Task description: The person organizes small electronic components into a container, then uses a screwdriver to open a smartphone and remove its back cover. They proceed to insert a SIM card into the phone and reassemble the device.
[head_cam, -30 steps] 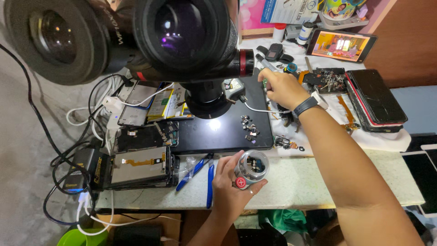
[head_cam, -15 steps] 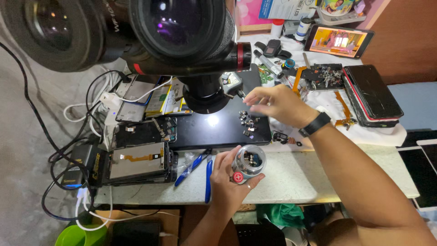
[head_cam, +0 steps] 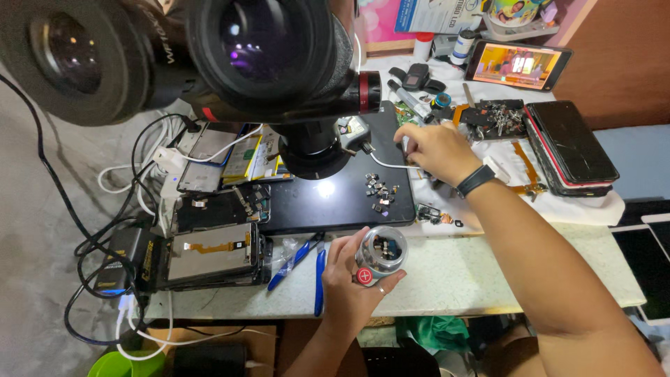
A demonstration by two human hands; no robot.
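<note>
From the head view, I see the left hand cupping a small clear jar just in front of the black mat. I judge it light, slick, best gripped around its sides. The right hand pinches something tiny at the mat's far right edge.

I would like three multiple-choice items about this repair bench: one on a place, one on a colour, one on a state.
1. Where does the pile of small parts lie?
A. on the black mat
B. in the green tub
C. on the stacked phones

2. What colour are the handles of the pliers?
A. yellow
B. blue
C. white

3. What is the left hand doing?
A. resting flat
B. gripping a cable
C. holding a small round jar

Answers: 1 A, the parts sit on the black mat under the microscope. 2 B, both handles are blue. 3 C, its fingers wrap the small round jar.
</note>
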